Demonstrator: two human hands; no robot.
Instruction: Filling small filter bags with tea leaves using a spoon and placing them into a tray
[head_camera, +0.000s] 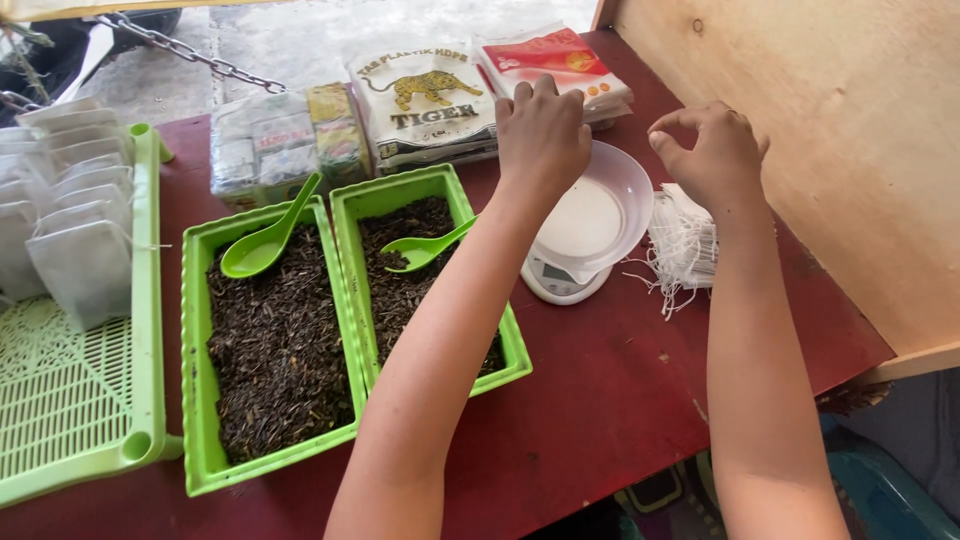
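My left hand (541, 135) reaches over the far rim of a white bowl (612, 205) that sits on a small white kitchen scale (553, 280); its fingers curl down and what they touch is hidden. My right hand (712, 155) hovers above a pile of small white drawstring bags (685, 245), fingers pinched together, with nothing visible in them. Two green trays (196, 330) (515, 350) of dark dried leaves stand to the left, each with a green spoon (265, 240) (425, 247) lying in it.
A green slotted rack (75, 400) at the far left holds several filled white bags (80, 260). Packs of plastic wrap and packets (425, 100) lie at the back of the dark red table (600, 400). A plywood wall (840, 150) closes the right side.
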